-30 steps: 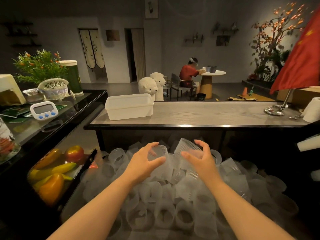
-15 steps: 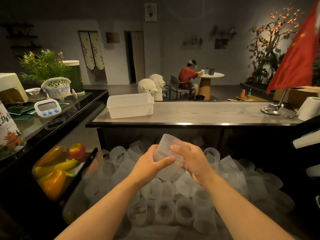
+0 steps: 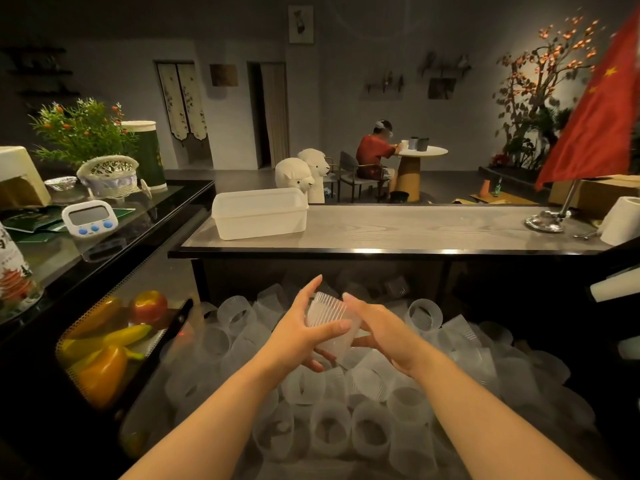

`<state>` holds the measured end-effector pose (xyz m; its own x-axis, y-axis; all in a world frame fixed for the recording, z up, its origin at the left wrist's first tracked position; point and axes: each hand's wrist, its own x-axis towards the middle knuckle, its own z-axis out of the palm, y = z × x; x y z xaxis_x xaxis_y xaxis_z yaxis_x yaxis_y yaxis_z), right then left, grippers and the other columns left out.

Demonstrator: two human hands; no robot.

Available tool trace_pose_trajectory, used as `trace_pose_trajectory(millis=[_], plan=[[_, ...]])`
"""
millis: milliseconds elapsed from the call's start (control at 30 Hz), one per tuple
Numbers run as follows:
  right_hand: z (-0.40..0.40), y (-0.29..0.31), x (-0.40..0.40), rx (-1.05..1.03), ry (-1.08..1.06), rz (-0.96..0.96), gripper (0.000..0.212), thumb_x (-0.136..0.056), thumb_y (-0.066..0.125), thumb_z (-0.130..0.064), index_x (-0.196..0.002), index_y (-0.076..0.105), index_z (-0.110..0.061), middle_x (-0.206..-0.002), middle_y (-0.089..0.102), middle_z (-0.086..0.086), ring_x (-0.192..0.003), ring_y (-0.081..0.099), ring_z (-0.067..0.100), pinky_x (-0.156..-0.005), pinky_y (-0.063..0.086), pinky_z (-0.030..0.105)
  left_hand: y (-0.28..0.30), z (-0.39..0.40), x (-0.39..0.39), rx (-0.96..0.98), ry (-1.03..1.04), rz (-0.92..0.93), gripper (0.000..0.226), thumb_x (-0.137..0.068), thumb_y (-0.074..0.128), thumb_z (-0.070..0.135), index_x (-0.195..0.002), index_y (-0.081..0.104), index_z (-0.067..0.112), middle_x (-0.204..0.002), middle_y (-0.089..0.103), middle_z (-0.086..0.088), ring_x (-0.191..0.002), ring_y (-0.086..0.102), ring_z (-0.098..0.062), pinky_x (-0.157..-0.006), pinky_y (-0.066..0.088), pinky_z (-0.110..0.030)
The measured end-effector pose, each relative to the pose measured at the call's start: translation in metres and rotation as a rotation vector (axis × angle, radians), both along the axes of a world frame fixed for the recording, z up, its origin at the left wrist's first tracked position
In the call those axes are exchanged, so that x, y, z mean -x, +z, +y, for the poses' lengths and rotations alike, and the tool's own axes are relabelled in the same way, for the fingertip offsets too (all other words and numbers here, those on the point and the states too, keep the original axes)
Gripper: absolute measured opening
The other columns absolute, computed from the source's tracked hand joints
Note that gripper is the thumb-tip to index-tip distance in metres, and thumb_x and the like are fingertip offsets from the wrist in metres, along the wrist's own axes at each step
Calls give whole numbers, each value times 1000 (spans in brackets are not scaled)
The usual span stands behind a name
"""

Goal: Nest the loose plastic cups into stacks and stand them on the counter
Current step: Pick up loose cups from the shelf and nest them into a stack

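Nearest to me lies the heap of loose plastic cups [image 3: 346, 420], ribbed, translucent, tumbled on their sides below the counter. Above the heap I hold a short nested stack of cups [image 3: 329, 323] between both hands. My left hand [image 3: 298, 334] has its grip clamped on the stack, thumb across the front and fingers curled beneath. My right hand [image 3: 384, 330] lies against the stack's right side with fingers fairly straight, its grip apart. Left of the heap, a rack holds peppers [image 3: 104, 368]. Beyond, the grey counter [image 3: 415, 230] carries a white plastic tub [image 3: 259, 213], a flag stand [image 3: 547, 221] and a paper roll [image 3: 621, 220]. No stacks stand on it yet.
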<state>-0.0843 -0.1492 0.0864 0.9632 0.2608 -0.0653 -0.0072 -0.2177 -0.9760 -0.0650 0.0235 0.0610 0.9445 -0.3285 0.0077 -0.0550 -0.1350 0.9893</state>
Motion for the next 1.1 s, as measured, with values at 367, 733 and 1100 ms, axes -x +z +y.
trace_pose_trajectory(millis=[367,733,1100], plan=[[-38,-53,-30,418,-329,-111,31,-95,53,-47,-119,64,-30,-114,64,-10,-108,60,14,-99,48,36,-15,-2,-16,-217,113,-99,57,-81,80,46,-125,44,42,-115,49,20,-91,66,-15,-65,60,-25],[-33,-128,-33,1330,-157,-381,29,-97,45,-20,-121,61,-24,-117,57,3,-111,55,25,-90,42,34,-39,-3,-25,-356,61,-64,76,-67,92,42,-119,37,39,-118,51,12,-102,59,-13,-79,58,-21],[-40,-30,-34,91,-473,-220,17,-94,63,-11,-103,65,-25,-90,70,1,-81,66,12,-55,50,14,-37,2,-14,-388,-66,-145,106,-66,93,35,-143,22,50,-130,51,15,-116,56,-9,-92,51,-19]])
